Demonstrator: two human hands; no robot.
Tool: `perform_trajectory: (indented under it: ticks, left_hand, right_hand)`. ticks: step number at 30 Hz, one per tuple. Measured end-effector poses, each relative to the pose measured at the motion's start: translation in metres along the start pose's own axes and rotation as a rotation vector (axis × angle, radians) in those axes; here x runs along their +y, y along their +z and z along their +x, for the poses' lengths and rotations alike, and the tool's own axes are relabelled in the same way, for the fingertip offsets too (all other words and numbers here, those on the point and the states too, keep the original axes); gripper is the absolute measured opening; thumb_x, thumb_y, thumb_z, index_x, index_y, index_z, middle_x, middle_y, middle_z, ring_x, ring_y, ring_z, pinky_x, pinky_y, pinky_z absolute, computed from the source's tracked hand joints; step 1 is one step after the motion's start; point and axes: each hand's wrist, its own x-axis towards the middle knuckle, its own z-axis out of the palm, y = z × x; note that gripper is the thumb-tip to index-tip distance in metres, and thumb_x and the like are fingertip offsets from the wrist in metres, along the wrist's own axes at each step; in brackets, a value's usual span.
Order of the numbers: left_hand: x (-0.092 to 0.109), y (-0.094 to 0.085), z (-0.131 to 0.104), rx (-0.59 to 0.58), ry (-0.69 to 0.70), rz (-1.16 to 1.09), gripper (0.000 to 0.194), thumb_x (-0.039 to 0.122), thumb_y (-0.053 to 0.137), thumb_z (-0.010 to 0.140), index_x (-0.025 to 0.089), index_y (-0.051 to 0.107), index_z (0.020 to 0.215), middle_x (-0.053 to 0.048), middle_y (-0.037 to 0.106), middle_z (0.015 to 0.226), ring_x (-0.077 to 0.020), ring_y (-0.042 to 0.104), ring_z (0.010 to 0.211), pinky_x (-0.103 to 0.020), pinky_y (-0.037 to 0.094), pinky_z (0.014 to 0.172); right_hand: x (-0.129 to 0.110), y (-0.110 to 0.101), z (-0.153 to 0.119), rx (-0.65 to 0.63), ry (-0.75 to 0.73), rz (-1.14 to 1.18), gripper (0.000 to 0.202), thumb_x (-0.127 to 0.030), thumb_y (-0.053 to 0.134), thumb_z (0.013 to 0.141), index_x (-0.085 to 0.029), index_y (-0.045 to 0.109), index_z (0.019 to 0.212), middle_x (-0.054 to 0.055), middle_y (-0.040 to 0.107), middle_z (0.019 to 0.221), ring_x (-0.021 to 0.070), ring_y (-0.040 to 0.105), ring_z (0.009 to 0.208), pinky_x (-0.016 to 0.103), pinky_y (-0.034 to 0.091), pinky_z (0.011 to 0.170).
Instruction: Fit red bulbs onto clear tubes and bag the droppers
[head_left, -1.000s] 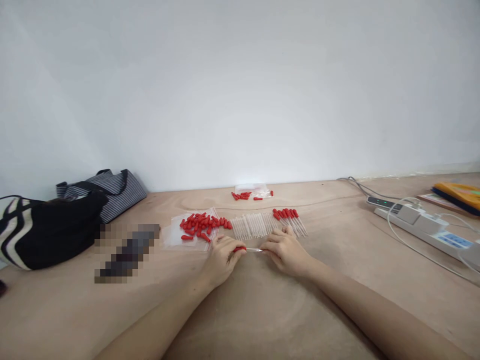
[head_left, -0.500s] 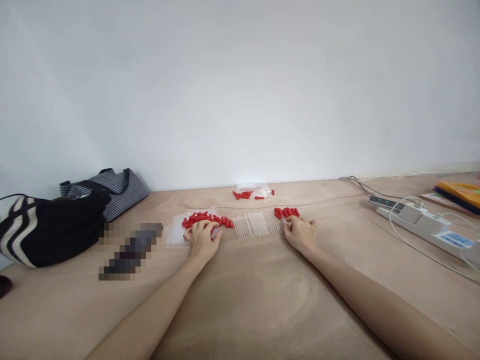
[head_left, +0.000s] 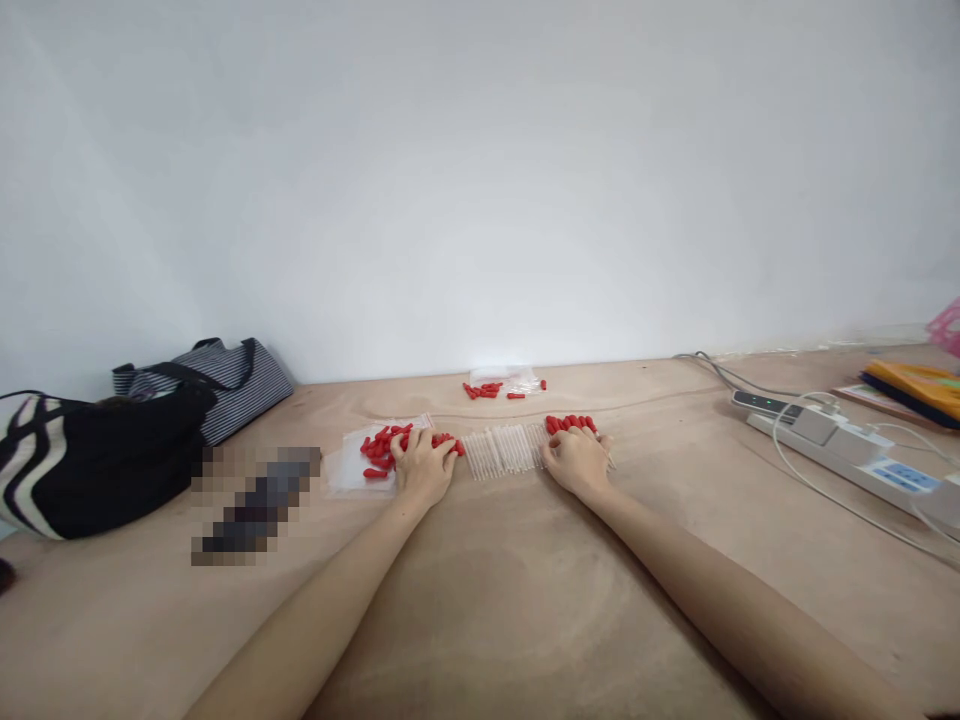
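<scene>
A row of thin pale sticks (head_left: 502, 452), resembling cotton swabs, lies side by side on the wooden table between my hands. My left hand (head_left: 426, 468) curls its fingers over small red bulb-shaped pieces (head_left: 381, 440), which are heaped partly on clear plastic bags (head_left: 345, 480); its thumb and forefinger close around the pieces nearest the row. At the row's other end, my right hand (head_left: 579, 462) has its fingers bent down and closed. Pale stick ends poke out past its right side, while its fingertips are partly hidden. Just behind it is a line of red pieces (head_left: 570, 424).
Near the wall are a clear bag (head_left: 502, 378) and loose red pieces (head_left: 484, 390). A black bag (head_left: 120, 465) and a striped bag (head_left: 247, 385) stand left, beside a blurred dark item (head_left: 262, 505). A power strip (head_left: 847, 450) with cables and a yellow item (head_left: 911, 382) lie right.
My left hand has moved right along the red pieces, uncovering some on the bag. My right hand has shifted left, over the end of the stick row. The view has turned slightly.
</scene>
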Motion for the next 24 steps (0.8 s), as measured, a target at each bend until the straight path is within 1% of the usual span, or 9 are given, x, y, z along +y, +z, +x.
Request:
perform_trajectory:
  ticks: [5,8,10,14,17,19,21,22,24]
  left_hand:
    - [0.000,-0.002,0.000,-0.030,0.011,0.002,0.016,0.023,0.047,0.079,0.023,0.063,0.079,-0.006,0.064,0.087,-0.0264,0.050,0.089,-0.052,0.020,0.087]
    - [0.002,-0.005,0.000,-0.053,0.022,-0.013,0.014,0.021,0.046,0.078,0.022,0.060,0.079,-0.006,0.066,0.085,-0.0265,0.051,0.088,-0.051,0.020,0.086]
    - [0.003,-0.005,0.000,-0.060,0.014,-0.023,0.012,0.019,0.046,0.077,0.021,0.058,0.077,-0.006,0.067,0.083,-0.0264,0.052,0.087,-0.051,0.021,0.086]
    - [0.002,-0.004,0.001,-0.058,-0.026,-0.033,0.008,0.018,0.047,0.074,0.020,0.055,0.073,-0.006,0.067,0.077,-0.0255,0.054,0.083,-0.048,0.024,0.083]
    - [0.001,-0.003,0.001,-0.041,-0.074,-0.044,0.005,0.018,0.049,0.071,0.019,0.054,0.072,-0.005,0.066,0.075,-0.0246,0.055,0.079,-0.046,0.025,0.082]
    - [0.000,-0.004,-0.001,-0.019,-0.101,-0.050,0.007,0.019,0.049,0.070,0.019,0.054,0.075,-0.005,0.066,0.075,-0.0243,0.056,0.079,-0.046,0.025,0.083]
    - [0.000,-0.009,-0.004,0.014,-0.096,-0.088,0.012,0.020,0.050,0.070,0.019,0.054,0.081,-0.005,0.066,0.075,-0.0240,0.056,0.080,-0.045,0.024,0.085]
    - [0.001,-0.012,-0.007,0.032,-0.075,-0.123,0.014,0.020,0.050,0.070,0.019,0.054,0.083,-0.004,0.067,0.074,-0.0236,0.056,0.081,-0.045,0.024,0.086]
    - [0.003,-0.021,-0.015,0.049,0.006,-0.216,0.019,0.020,0.050,0.070,0.020,0.054,0.088,-0.003,0.067,0.074,-0.0225,0.057,0.081,-0.043,0.023,0.086]
  right_hand:
    - [-0.009,-0.004,0.009,-0.084,0.092,-0.044,0.028,-0.029,0.041,0.077,-0.016,0.066,0.077,0.014,0.063,0.090,0.0276,0.051,0.092,0.043,0.024,0.079]
    - [-0.009,-0.004,0.011,-0.107,0.093,-0.054,0.029,-0.028,0.040,0.077,-0.016,0.066,0.073,0.014,0.064,0.087,0.0280,0.052,0.091,0.043,0.025,0.078]
    - [-0.009,-0.004,0.013,-0.120,0.093,-0.076,0.028,-0.029,0.041,0.077,-0.015,0.066,0.074,0.015,0.064,0.087,0.0285,0.053,0.091,0.043,0.025,0.079]
    - [-0.012,-0.001,0.017,-0.138,0.099,-0.103,0.025,-0.028,0.044,0.075,-0.015,0.065,0.081,0.014,0.065,0.086,0.0277,0.054,0.089,0.042,0.024,0.080]
    - [-0.015,0.000,0.019,-0.140,0.100,-0.102,0.023,-0.027,0.045,0.074,-0.016,0.065,0.081,0.013,0.065,0.084,0.0264,0.054,0.088,0.042,0.024,0.081]
    - [-0.015,-0.001,0.018,-0.123,0.100,-0.094,0.023,-0.027,0.045,0.075,-0.016,0.065,0.080,0.012,0.064,0.084,0.0262,0.053,0.089,0.042,0.023,0.081]
    - [-0.013,-0.004,0.013,-0.072,0.055,-0.044,0.024,-0.029,0.044,0.077,-0.017,0.064,0.077,0.011,0.064,0.084,0.0252,0.052,0.089,0.040,0.024,0.080]
    - [-0.011,-0.007,0.009,-0.041,-0.001,-0.002,0.025,-0.031,0.043,0.078,-0.017,0.064,0.075,0.010,0.063,0.084,0.0241,0.051,0.088,0.039,0.024,0.079]
    - [-0.006,-0.013,-0.003,-0.004,-0.177,0.100,0.024,-0.033,0.045,0.079,-0.019,0.063,0.073,0.007,0.063,0.083,0.0214,0.050,0.086,0.036,0.025,0.076]
